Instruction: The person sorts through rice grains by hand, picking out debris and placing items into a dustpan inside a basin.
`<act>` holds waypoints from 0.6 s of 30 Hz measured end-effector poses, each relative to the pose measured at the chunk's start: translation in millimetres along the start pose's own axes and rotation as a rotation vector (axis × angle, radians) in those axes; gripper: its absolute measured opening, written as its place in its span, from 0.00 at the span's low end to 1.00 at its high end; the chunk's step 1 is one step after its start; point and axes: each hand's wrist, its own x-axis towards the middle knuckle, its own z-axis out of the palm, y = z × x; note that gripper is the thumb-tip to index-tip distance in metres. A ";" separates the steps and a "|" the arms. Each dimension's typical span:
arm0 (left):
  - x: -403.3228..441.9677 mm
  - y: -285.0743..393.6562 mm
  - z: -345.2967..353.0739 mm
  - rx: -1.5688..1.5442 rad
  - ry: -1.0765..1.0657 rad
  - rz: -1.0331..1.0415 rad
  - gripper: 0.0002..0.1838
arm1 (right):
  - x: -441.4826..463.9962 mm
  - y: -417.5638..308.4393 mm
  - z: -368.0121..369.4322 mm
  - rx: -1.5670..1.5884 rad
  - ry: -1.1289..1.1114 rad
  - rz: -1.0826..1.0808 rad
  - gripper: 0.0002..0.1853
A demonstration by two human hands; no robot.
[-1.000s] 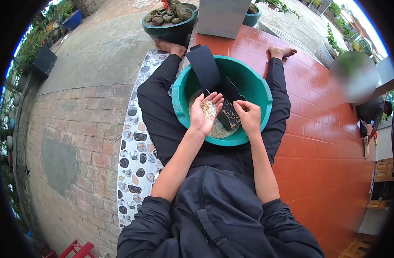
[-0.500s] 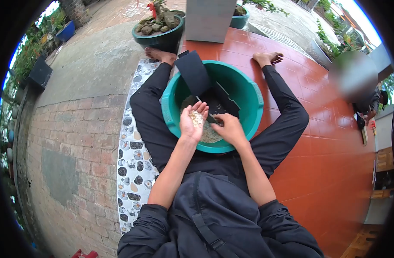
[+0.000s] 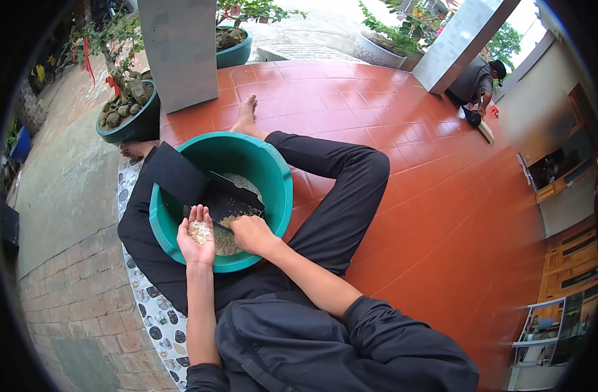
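L hand [image 3: 199, 247] palm-up, uncurled, w/ pale grains [image 3: 198, 231] on it – R hand [image 3: 252, 235] in grn tub [image 3: 250, 153], grip unclear

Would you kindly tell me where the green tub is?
In the head view, the green tub sits left of centre, between the person's black-trousered legs.

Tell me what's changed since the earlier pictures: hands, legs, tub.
The right hand has lowered toward the rice-like grains in the teal tub; whether it picked any up can't be seen. The right foot drew in toward the tub, the right knee bending out. The view swung right. The left hand stays palm up, cupping pale grains, and the black panel still leans over the tub's rim.
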 end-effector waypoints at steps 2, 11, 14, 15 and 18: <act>0.2 0.0 -2.1 0.002 -0.006 0.006 0.19 | -1.4 -2.3 -2.2 0.004 -0.032 0.018 0.07; 3.8 1.0 1.3 0.078 0.000 0.025 0.20 | -0.2 -4.2 -2.6 -0.001 -0.097 -0.033 0.14; 6.6 1.5 -2.2 0.074 -0.011 0.019 0.20 | -2.6 -4.8 -1.4 0.003 -0.071 -0.050 0.14; 7.1 1.2 -2.5 0.074 -0.013 0.018 0.20 | -3.3 -5.5 -2.4 0.006 -0.072 -0.051 0.14; 7.1 3.6 -3.5 0.067 0.002 0.019 0.20 | -3.7 -6.0 -4.1 0.015 -0.087 -0.045 0.13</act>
